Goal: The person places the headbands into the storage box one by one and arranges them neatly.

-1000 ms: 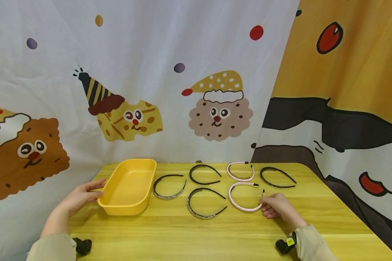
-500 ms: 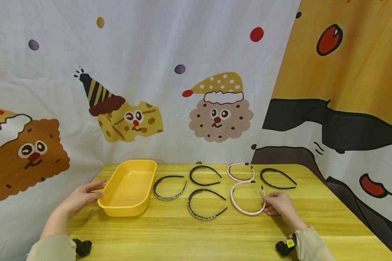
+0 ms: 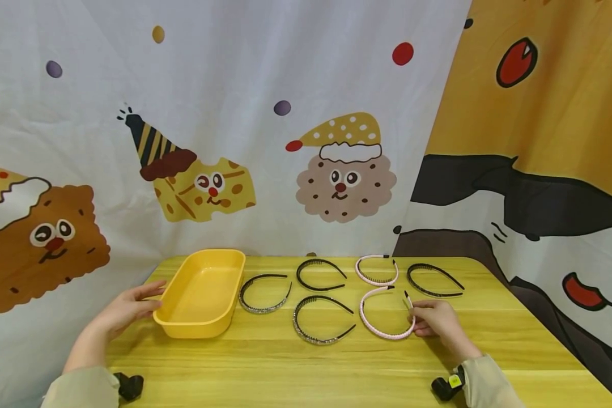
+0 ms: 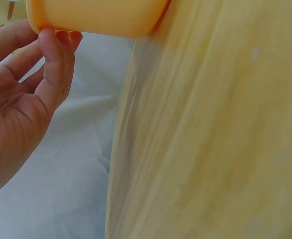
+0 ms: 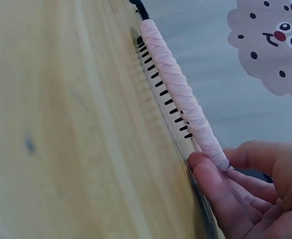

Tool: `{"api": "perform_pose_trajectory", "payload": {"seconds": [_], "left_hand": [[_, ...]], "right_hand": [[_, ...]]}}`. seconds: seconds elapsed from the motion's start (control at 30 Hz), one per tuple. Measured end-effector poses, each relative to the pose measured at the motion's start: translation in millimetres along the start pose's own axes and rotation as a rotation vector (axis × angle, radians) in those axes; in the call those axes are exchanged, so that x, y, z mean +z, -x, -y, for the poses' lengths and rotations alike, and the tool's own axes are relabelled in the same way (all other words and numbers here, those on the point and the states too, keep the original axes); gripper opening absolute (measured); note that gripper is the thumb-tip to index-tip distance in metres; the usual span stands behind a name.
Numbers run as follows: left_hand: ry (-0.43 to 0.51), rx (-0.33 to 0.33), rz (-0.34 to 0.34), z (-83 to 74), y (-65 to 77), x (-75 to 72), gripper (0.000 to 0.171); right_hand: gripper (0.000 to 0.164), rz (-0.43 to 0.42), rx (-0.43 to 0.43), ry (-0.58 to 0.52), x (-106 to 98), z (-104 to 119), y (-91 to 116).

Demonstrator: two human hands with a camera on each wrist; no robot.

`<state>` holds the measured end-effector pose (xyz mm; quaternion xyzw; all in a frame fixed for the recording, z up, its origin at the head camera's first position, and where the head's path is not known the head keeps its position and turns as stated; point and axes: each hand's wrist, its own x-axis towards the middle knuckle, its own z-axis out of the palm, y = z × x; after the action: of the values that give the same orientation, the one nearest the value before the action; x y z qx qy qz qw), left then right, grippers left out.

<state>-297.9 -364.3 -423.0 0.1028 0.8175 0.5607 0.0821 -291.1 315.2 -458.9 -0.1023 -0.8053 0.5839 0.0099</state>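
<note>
My left hand [image 3: 127, 309] holds the left rim of a yellow tray [image 3: 219, 326], fingers bent under the rim in the left wrist view. My right hand [image 3: 433, 320] pinches one arm of a pink wrapped headband [image 3: 387, 335] between thumb and fingers. Close up in the right wrist view, black comb teeth line the inner side of this headband [image 5: 173, 79], and the tabletop lies close beside them. Behind it lies a second pink headband [image 3: 372, 280]. To the right of that one is a black headband [image 3: 433, 293].
Left of the pink pair lie a plain black headband [image 3: 301, 277] and two glittery ones, a front one [image 3: 316, 340] and one beside the tray [image 3: 260, 310]. All rest on a yellow wood-grain table [image 3: 265, 374]. A cartoon-printed curtain [image 3: 224, 68] hangs behind the table's far edge.
The pink headband in my right hand has turned and shifted slightly left and towards me; its tips point more to the left. My left hand and the tray stay as they were.
</note>
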Motion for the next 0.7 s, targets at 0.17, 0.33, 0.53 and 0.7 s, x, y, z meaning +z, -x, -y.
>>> {"api": "perform_pose_trajectory", "payload": {"seconds": [0.17,0.33,0.53,0.7], "left_hand": [[-0.012,-0.004,-0.002,0.6,-0.9,-1.5,0.071],[-0.007,-0.005,0.006,0.5,-3.0,-1.2,0.071],[-0.006,-0.014,0.01,0.8,-1.9,-0.8,0.063],[-0.007,-0.011,0.014,1.6,-1.6,-1.1,0.064]], "right_hand": [[0.045,0.027,-0.027,-0.025,-0.2,2.2,0.1],[0.046,0.031,-0.038,-0.045,-3.6,6.1,2.4],[0.047,0.03,-0.037,-0.062,-7.8,14.0,1.7],[0.047,0.033,-0.056,-0.039,-8.5,23.8,0.8]]}}
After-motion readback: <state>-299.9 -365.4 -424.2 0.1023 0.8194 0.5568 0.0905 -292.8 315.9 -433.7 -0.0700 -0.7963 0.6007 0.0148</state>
